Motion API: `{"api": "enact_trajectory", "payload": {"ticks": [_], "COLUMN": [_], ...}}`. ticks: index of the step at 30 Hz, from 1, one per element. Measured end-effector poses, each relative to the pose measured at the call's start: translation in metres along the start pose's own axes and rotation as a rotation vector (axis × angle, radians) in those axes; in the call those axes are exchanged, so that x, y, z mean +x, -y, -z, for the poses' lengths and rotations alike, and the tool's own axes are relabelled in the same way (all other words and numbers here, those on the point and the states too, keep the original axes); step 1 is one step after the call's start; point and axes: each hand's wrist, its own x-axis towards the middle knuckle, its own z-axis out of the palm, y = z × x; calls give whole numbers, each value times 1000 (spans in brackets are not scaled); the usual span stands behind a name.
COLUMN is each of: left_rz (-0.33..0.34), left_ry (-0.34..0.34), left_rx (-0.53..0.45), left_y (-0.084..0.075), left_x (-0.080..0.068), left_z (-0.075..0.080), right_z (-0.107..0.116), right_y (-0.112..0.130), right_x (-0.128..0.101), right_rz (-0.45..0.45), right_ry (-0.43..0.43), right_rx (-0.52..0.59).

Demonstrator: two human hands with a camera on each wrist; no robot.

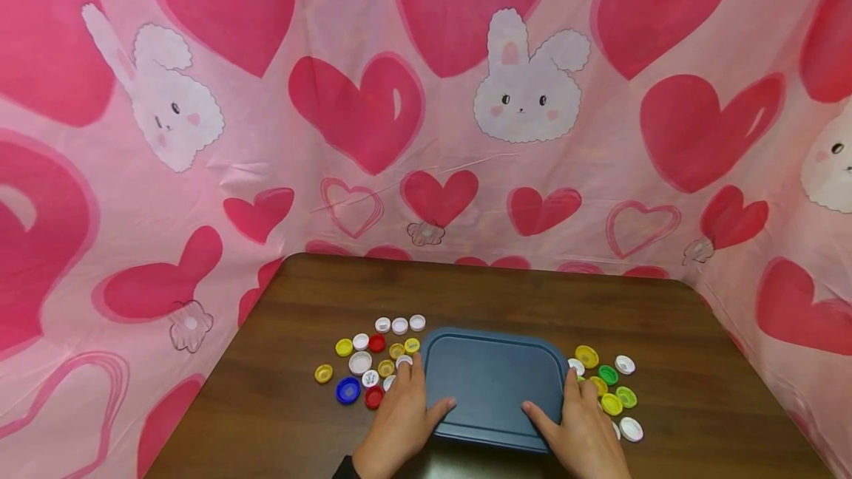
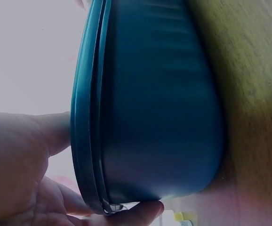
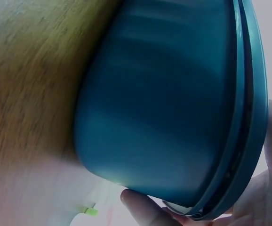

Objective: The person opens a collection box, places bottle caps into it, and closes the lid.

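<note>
Head view shows a lidded blue box [image 1: 492,398] near the front middle of the wooden surface [image 1: 266,427], its lid [image 1: 479,364] facing up. At its left end, the left hand [image 1: 399,412] grips the rim, thumb lying over the lid and fingers bent down round the outside; thumb and fingers are parted only as far as the edge between them. On the opposite end, the right hand [image 1: 584,423] holds the box in the same manner, its thumb on the lid and fingers hooked under the rim, as the right wrist view shows. To the left lie yellow, white, red and blue caps [image 1: 348,390]; to the right, yellow, white and green caps [image 1: 608,374]. Behind the surface hangs a pink cloth [image 1: 459,139] printed with hearts and rabbits.
</note>
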Motion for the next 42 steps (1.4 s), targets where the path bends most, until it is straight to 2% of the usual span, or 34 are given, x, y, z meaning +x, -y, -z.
{"api": "enact_trajectory", "payload": {"ticks": [7, 12, 14, 17, 20, 22, 24, 27, 29, 32, 36, 39, 42], "left_rz": [-12, 38, 55, 57, 55, 71, 91, 112, 114, 98, 81, 115, 171], "left_ry": [-28, 6, 7, -16, -38, -43, -40, -26, -9, -8, -48, -52, -20], "left_rx": [8, -74, -105, -129, -139, -152, -172, -218, -250, -287, -330, -404, -525], "left_y": [1, 5, 8, 11, 15, 17, 19, 21, 23, 25, 29, 32, 37], "left_x": [1, 2, 2, 3, 4, 4, 5, 6, 7, 7, 6, 6, 8], "left_z": [0, 0, 0, -2, -4, -6, -7, -7, -7, -6, -6, -4, -3], "right_z": [0, 0, 0, -1, -7, -12, -17, -23, -25, -28, -32, -30, -22], "right_y": [0, 0, 2, 7, 15, 20, 23, 25, 24, 22, 19, 20, 25], "right_x": [0, -1, -4, -14, -24, -29, -30, -29, -28, -28, -28, -27, -30], "right_rz": [7, -6, 18, 147, 396, 576, 716, 806, 832, 889, 1006, 1046, 1026], "right_ry": [-17, 14, -6, -95, -159, -134, -68, 2, -1, -93, -370, -542, -587], "right_rx": [8, 24, 19, 1, -33, -58, -97, -163, -204, -244, -263, -214, -160]}}
